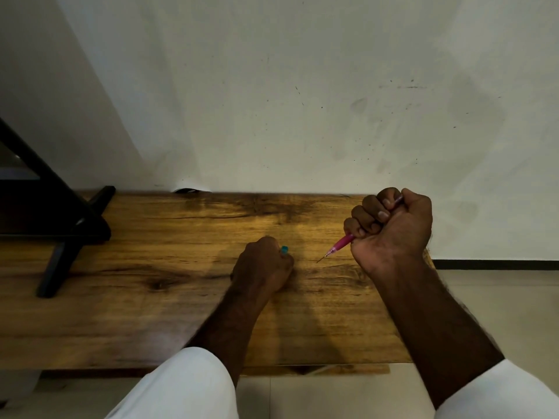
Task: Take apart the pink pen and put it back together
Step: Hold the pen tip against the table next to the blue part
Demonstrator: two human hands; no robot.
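Note:
My right hand [393, 228] is raised above the right end of the wooden table [151, 297], closed in a fist around the pink pen [340, 244]. The pen's pink grip and thin metal tip stick out below the fist, pointing down and left toward the tabletop; its other end peeks out above my fingers. My left hand [261, 267] rests on the table to the left, fingers closed on a small teal piece [284, 250] that shows at the fingertips. The rest of that piece is hidden by the hand.
A black angled stand [60, 231] sits on the table's left end. A white wall [302, 101] rises right behind the table's far edge. Light floor tiles show past the table's right and near edges.

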